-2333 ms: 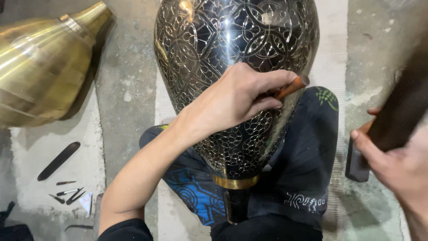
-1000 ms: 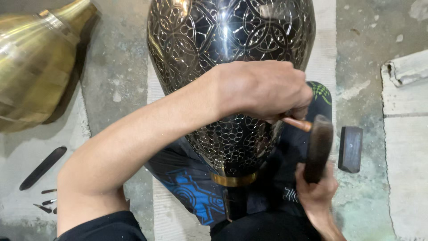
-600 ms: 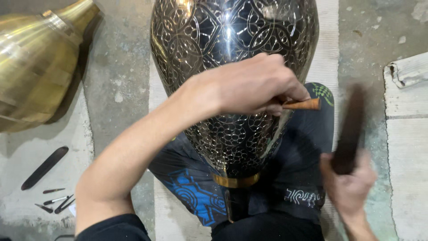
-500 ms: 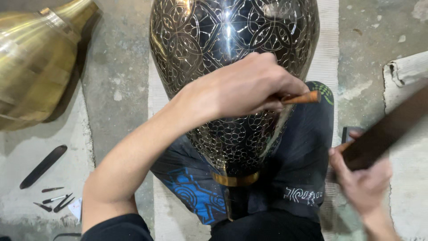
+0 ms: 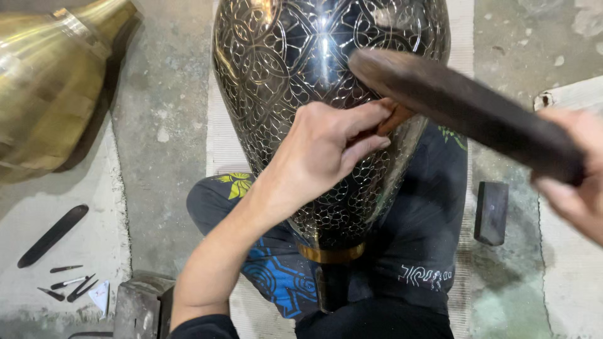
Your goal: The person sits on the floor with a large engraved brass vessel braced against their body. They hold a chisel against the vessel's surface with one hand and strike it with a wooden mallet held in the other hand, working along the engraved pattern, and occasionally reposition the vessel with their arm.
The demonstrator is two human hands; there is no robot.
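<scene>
Concrete floor; blurred mallet (image 5: 465, 116); chisel (image 5: 394, 118) mostly hidden by left hand (image 5: 326, 147).

L hand (image 5: 320, 150) & forearm bare; no glove, ring or watch showing. Just below the elbow, a dark, prob. black sleeve edge (image 5: 204, 326), close to the frame bottom. R hand (image 5: 575, 182) also bare, blurred, cut by the frame edge; no sleeve visible there. Legs in dark trousers (image 5: 408, 251), folded either side of the engraved vase's (image 5: 314, 75) neck: blue swirl print left of the neck, yellow-green leaf motif above it, small green motif upper right, white lettering-like mark lower right.
</scene>
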